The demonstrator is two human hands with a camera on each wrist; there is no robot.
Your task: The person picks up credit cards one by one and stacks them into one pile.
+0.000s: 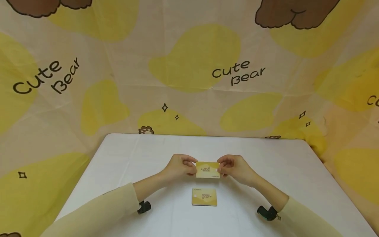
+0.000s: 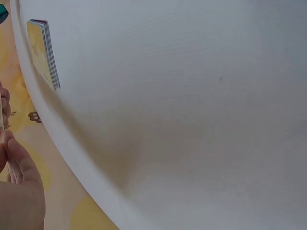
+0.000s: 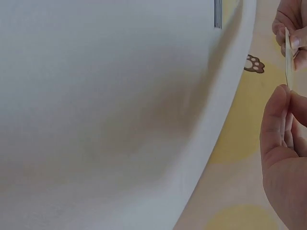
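Between both hands a yellow card [image 1: 207, 170] with a pale lower edge is held up above the table. My left hand [image 1: 181, 165] pinches its left edge, and my right hand [image 1: 235, 168] pinches its right edge. Seen edge-on in the right wrist view, the card [image 3: 289, 60] is thin. Below it on the table lies a stack of similar yellow cards [image 1: 204, 197], whose layered edges show in the left wrist view. The left hand [image 2: 21, 187] appears there at the lower left, and the right hand [image 3: 283, 158] at the right of its own wrist view.
A white table [image 1: 133, 154] spreads under both arms. Behind it hangs a yellow and beige cloth [image 1: 189, 65] printed with "Cute Bear". Dark devices [image 1: 267, 213] are strapped at both wrists, beside the light sleeves.
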